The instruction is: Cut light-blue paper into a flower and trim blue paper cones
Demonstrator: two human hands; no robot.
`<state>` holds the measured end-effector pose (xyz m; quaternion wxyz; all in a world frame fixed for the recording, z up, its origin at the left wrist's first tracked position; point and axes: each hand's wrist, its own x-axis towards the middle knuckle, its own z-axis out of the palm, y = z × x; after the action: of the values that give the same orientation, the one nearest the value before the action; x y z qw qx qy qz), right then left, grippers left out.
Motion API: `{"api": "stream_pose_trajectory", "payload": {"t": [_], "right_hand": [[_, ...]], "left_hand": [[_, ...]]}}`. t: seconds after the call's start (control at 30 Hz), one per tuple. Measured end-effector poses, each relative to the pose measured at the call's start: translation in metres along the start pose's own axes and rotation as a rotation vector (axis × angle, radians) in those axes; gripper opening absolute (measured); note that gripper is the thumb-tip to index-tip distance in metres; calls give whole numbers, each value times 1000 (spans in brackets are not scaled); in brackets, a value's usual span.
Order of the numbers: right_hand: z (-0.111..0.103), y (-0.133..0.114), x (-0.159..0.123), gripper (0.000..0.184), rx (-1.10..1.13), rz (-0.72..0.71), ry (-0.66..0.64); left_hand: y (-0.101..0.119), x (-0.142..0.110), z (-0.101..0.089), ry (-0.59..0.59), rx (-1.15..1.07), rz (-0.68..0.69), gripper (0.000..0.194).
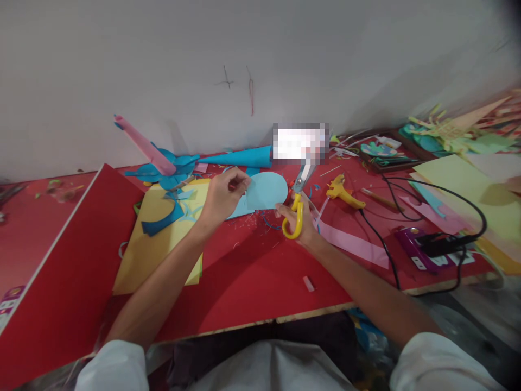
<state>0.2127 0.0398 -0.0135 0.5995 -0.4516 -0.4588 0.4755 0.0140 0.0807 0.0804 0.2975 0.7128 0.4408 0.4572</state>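
A light blue sheet of paper [268, 189] with a rounded right end is held up above the red table. My left hand [224, 196] pinches its left side between thumb and fingers. In my right hand [308, 225] are yellow-handled scissors [299, 183], blades pointing up and away from me. The right thumb reaches the paper's lower right edge. Another light blue piece shows partly beneath the sheet, largely hidden. Small paper scraps lie under both hands.
A yellow glue gun [342, 193] and a pink paper strip [354, 241] lie to the right, near a purple power strip [423, 250] with cables. Yellow sheets [150, 247] are at left, beside a raised red panel [69, 260]. A blue paper cone [240, 157] lies by the wall.
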Motion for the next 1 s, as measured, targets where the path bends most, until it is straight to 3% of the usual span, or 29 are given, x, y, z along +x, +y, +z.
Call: {"api": "stream_pose_trajectory", "payload": {"t": [0.43,0.67,1.0], "right_hand": [[3,-5,-1,44,21,12,7],[2,-21,-3,48,-172,-34,49],[3,-31,-3,45,-247,-50,37]], "left_hand": [[-9,0,1,-80,93,14,13],[-6,-3,-2,-171,117,57,8],[-5,0,-6,-264,57,-50,20]]}}
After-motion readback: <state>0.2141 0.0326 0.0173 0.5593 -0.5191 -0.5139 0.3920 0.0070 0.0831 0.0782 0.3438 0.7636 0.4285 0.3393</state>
